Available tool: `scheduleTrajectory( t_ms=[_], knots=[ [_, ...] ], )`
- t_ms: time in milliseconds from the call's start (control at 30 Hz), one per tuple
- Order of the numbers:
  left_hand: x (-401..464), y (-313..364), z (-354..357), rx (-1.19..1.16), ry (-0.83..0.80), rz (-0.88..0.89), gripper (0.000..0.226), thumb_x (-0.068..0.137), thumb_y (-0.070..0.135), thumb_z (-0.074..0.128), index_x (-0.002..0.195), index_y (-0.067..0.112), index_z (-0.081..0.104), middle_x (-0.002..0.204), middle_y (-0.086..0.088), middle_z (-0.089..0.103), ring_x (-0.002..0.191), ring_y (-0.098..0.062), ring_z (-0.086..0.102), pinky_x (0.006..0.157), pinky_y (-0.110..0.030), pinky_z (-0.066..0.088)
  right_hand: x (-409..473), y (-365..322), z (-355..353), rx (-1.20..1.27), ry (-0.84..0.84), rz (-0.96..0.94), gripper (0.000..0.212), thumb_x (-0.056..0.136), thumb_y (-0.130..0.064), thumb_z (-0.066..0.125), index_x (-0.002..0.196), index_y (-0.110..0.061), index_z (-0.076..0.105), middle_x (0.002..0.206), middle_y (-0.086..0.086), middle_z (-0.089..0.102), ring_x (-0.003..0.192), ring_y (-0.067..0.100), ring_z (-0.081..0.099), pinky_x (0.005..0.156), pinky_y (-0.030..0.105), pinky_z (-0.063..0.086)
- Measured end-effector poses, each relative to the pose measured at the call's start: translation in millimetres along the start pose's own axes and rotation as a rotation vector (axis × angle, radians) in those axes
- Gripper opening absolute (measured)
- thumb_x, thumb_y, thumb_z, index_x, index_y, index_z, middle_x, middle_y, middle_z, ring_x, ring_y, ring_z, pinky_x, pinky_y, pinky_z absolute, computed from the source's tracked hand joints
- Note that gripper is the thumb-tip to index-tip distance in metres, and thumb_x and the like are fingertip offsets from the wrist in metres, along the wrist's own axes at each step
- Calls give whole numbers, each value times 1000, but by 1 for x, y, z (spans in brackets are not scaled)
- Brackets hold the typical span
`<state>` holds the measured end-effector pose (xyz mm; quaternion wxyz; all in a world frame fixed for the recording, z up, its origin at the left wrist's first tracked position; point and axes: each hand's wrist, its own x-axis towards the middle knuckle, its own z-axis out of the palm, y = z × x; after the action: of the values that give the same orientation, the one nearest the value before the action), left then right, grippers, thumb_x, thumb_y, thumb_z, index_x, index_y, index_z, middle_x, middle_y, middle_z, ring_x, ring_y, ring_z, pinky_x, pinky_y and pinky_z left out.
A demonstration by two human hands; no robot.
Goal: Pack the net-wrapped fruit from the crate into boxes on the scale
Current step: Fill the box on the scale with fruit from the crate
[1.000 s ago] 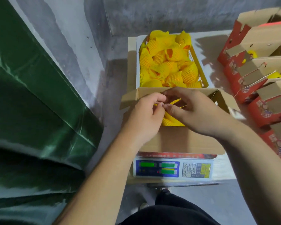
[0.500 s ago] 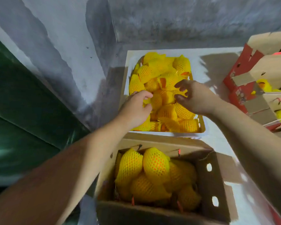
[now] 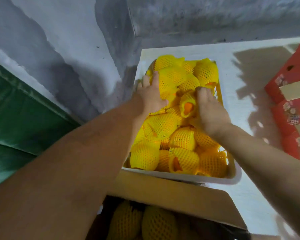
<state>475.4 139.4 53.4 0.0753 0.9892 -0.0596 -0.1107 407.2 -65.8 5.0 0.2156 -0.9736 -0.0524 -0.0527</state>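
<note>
A white-rimmed crate (image 3: 184, 176) on the table is heaped with fruit in yellow foam nets (image 3: 182, 141). My left hand (image 3: 150, 97) reaches into the crate's far left side, fingers and thumb wrapped around one netted fruit (image 3: 166, 84). Near the middle, my right hand (image 3: 210, 110) grips another netted fruit (image 3: 187, 105) with orange skin showing through the net's opening. Below the crate, an open cardboard box (image 3: 171, 196) holds several netted fruit (image 3: 156, 224) in shadow. The scale is out of view.
Red printed cartons (image 3: 287, 94) with brown flaps stand at the right edge of the white table (image 3: 246, 101). A grey concrete wall (image 3: 76, 49) runs behind and to the left, with a green tarpaulin (image 3: 16, 110) at far left.
Both hands left the box on the scale and reached forward into the crate. They now each hold a netted fruit. The view has tilted closer over the crate.
</note>
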Motion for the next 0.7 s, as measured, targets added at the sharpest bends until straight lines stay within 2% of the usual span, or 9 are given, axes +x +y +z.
scheduleTrajectory(
  t_ms=[100,200,267,367,433,467,500,567,700],
  knots=[
    [6,-10,9,77,231,-12,91,88,60,74,157,19,33,152,-16,41,134,-41,45,107,-45,39,-40,17,-9,314,95,32,84,69,-32,78,139,-15,35,127,11,48,113,36,56,88,47,49],
    [4,-14,9,76,332,74,75,79,50,82,137,18,47,130,-13,61,119,-39,55,89,-42,41,-84,18,-15,490,156,72,95,65,-42,73,150,-30,30,131,-1,43,118,-1,46,97,14,38],
    [-6,-10,7,88,385,165,73,77,47,83,134,19,48,124,-10,65,115,-37,57,86,-41,40,-105,15,-15,514,204,104,92,62,-44,73,146,-32,39,123,-4,42,115,-13,39,92,-2,29],
    [-36,-3,2,-149,406,225,80,75,45,88,139,17,49,129,-11,61,119,-37,57,97,-44,41,-118,12,-21,608,278,182,79,62,-46,74,135,-36,44,121,-11,43,118,10,47,95,3,34],
    [-64,2,1,-409,390,215,85,72,43,92,140,17,49,132,-9,54,123,-33,54,98,-40,44,-121,10,-33,727,257,285,72,66,-42,79,129,-33,46,124,2,55,116,24,57,102,29,48],
    [-81,5,2,-501,394,212,86,71,41,93,140,18,48,131,-6,48,125,-30,51,97,-34,42,-124,9,-41,788,231,322,70,69,-37,83,129,-29,48,121,7,61,112,26,62,98,40,54],
    [-98,7,3,-577,397,204,86,71,38,94,140,19,46,130,-2,42,127,-27,48,96,-27,38,-128,8,-51,833,200,336,68,70,-34,85,128,-27,50,115,4,67,107,24,67,90,41,58],
    [-137,9,5,-746,339,151,87,73,34,94,140,28,38,130,3,30,126,-20,42,94,-20,34,-141,0,-76,847,127,327,67,67,-40,86,126,-34,55,103,-9,71,96,12,70,76,29,56],
    [-224,4,7,-1090,149,59,80,71,56,82,127,54,26,140,4,35,124,-16,49,87,-26,47,-171,-37,-130,844,46,262,57,61,-55,82,113,-42,61,92,-13,73,75,1,68,62,15,51]
  ],
)
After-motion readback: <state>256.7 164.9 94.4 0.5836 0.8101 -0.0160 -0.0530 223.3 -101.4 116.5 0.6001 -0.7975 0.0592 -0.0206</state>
